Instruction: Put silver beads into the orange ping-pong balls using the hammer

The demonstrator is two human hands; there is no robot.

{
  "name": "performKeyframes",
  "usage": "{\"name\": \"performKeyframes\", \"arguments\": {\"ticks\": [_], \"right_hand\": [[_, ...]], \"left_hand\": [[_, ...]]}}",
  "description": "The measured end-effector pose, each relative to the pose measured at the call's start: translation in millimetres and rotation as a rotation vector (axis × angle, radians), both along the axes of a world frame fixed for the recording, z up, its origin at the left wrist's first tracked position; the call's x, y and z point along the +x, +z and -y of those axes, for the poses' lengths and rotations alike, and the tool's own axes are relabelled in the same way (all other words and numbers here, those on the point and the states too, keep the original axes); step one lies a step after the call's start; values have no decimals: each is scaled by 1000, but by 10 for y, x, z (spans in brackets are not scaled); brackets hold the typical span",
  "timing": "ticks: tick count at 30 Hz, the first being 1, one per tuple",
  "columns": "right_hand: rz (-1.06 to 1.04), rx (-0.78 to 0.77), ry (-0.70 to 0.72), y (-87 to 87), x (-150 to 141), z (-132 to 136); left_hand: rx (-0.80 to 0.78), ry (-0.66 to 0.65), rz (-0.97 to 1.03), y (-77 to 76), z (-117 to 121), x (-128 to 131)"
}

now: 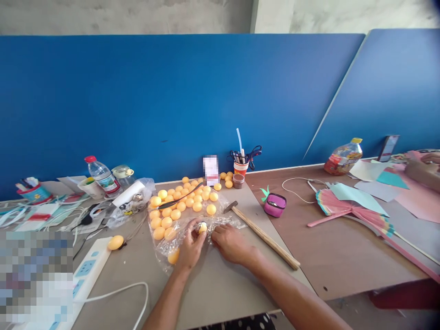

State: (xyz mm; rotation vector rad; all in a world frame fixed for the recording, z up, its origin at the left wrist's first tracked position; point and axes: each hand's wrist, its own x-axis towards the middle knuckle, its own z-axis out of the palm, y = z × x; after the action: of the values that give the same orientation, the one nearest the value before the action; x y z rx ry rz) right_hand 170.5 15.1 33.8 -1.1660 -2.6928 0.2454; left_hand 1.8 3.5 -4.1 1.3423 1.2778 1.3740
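My left hand (191,247) is closed round an orange ping-pong ball (202,227), held at the fingertips just above a clear plastic bag (165,245) on the table. My right hand (229,242) rests beside it, fingers curled onto the crinkled plastic next to the ball. A heap of several orange balls (178,204) lies on the bag behind my hands, with a dark slim tool (180,198) laid across it. One more ball (173,256) sits in the bag under my left wrist.
A wooden-handled hammer (261,233) lies right of my right hand. A pink case (274,204), paper cup of scissors (240,167), water bottle (102,178), power strip (87,270) with a lone ball (116,242), paper fan (350,211) and another person's arm (422,172) surround the table.
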Motion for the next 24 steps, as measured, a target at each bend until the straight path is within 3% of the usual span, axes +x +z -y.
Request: {"name": "performKeyframes", "arguments": {"ticks": [7,13,17,24], "right_hand": [[-121,-20,-53,-60,75,-76],[-216,-65,0,53,150,-73],[-105,-119,62,121,175,-46],[84,-38,-29,97,95,-4]], "left_hand": [[0,34,29,23,-11,-41],[-25,52,87,-11,-53,-70],[-70,44,138,-15,-45,-64],[-19,53,202,-63,-78,-67]]}}
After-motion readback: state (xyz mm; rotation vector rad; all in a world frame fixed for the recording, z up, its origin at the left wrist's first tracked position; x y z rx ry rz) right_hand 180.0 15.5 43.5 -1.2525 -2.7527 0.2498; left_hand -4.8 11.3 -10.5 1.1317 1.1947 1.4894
